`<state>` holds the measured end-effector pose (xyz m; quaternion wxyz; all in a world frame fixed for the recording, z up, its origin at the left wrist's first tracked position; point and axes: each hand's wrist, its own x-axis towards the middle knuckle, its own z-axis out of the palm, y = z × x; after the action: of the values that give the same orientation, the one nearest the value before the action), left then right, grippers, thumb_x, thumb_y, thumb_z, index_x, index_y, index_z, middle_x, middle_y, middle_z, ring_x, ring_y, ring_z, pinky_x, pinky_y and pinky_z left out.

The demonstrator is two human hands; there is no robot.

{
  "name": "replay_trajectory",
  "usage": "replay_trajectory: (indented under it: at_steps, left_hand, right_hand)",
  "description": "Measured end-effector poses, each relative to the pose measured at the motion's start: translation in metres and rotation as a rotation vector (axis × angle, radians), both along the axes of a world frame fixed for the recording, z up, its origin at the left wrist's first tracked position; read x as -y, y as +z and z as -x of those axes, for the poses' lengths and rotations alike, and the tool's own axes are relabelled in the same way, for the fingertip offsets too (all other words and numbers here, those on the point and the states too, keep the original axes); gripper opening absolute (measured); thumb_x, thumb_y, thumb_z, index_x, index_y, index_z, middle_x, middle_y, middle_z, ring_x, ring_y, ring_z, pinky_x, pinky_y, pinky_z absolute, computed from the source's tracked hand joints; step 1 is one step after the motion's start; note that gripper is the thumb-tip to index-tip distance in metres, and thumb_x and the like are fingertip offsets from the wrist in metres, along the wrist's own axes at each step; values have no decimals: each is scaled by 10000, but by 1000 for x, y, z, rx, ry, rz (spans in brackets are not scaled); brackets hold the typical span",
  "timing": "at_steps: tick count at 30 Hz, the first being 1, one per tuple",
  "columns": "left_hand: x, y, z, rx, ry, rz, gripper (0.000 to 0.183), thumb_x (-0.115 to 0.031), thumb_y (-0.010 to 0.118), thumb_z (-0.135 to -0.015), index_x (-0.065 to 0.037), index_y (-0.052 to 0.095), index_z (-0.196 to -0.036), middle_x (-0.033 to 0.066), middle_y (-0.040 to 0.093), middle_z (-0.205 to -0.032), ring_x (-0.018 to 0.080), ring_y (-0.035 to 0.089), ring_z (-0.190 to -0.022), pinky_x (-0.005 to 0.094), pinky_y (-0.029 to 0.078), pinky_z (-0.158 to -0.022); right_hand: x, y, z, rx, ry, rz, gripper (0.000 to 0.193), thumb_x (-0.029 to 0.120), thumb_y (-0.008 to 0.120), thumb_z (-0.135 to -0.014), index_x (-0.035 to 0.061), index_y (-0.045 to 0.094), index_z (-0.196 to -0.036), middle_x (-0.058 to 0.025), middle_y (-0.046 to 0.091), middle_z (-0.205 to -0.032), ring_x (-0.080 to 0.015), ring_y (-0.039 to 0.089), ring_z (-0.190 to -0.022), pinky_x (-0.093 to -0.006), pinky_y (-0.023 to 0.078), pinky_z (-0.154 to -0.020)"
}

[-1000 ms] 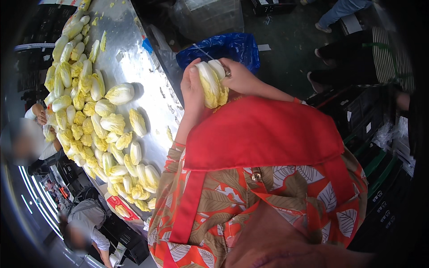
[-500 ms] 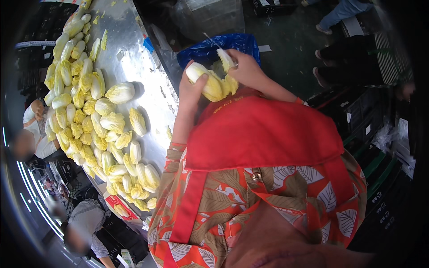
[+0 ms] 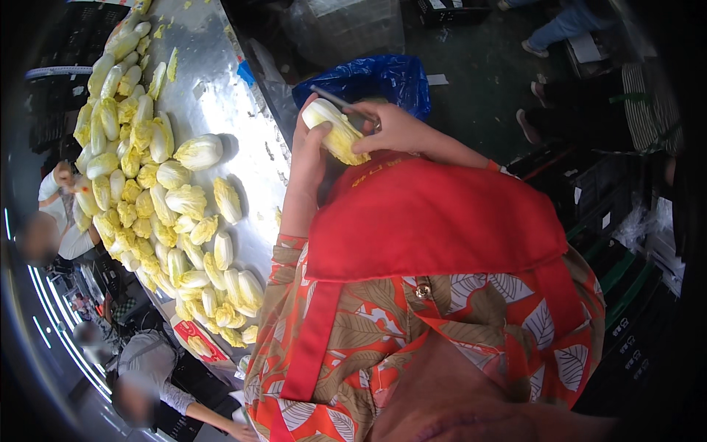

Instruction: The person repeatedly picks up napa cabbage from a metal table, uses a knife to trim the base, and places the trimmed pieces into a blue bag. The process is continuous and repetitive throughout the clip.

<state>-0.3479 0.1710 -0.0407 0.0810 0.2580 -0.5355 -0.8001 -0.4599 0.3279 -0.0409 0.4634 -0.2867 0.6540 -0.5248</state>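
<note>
A small napa cabbage (image 3: 339,132), white at its base and yellow at the leaves, rests in my left hand (image 3: 307,144), whose fingers wrap round it. My right hand (image 3: 390,127) grips a thin knife (image 3: 333,99); its narrow blade crosses beside the white base of the cabbage. Whether the blade touches the cabbage I cannot tell. Just beyond both hands is a blue plastic bag (image 3: 405,74), opened out and partly hidden by my right hand.
On my left runs a metal table (image 3: 221,96) with a long heap of napa cabbages (image 3: 140,177) on it. A red and white carton (image 3: 197,340) stands by its near end. People work across the table, and others stand at the far right near dark crates (image 3: 582,184).
The loose leaf between my right fingers is gone from them, and the cabbage has fewer outer leaves. The knife blade has swung toward the cabbage's base. A person at lower left has stretched out an arm.
</note>
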Motion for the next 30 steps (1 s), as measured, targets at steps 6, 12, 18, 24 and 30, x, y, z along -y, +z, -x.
replay_trajectory:
  at_steps: [6, 12, 18, 24, 30]
  left_hand:
    - [8, 5, -4, -29, -106, -102, 706, -137, 475, -793, -49, 251, -1457, 193, 502, -1270, 316, 537, -1153, 401, 431, -1001]
    - [5, 10, 1, -27, -104, -79, 746, -145, 490, -790, -91, 213, -1480, 200, 491, -1299, 311, 543, -1159, 397, 445, -991]
    - [-2, 9, -7, -41, -185, 66, 826, -100, 678, -794, -120, 220, -1481, 153, 517, -1262, 264, 538, -1150, 378, 443, -978]
    - [-8, 20, -2, -6, -178, 61, 869, -76, 672, -757, -70, 187, -1479, 140, 573, -1180, 243, 570, -1099, 358, 427, -974]
    - [-6, 8, -6, -63, -204, -87, 862, -27, 671, -781, -140, 193, -1490, 125, 544, -1201, 246, 557, -1111, 371, 443, -979]
  right_hand:
    - [-3, 8, 5, -54, -3, -67, 598, 198, 712, -735, 53, 531, -1287, -37, 614, -842, -140, 594, -788, -261, 482, -754]
    - [-2, 20, 0, 27, -15, -16, 646, 201, 718, -737, 20, 493, -1315, -82, 617, -963, -134, 595, -872, -259, 479, -788]
    - [-3, 7, -1, 20, 29, 74, 699, 189, 740, -707, 21, 465, -1327, -85, 596, -961, -125, 590, -838, -245, 476, -753]
    - [-7, 16, -1, 240, -24, 54, 687, 135, 740, -691, 21, 469, -1312, -79, 578, -969, -121, 583, -808, -252, 480, -746]
    - [-7, 4, 4, 133, 27, 27, 689, 123, 746, -659, 19, 489, -1290, -76, 591, -950, -137, 592, -805, -252, 483, -737]
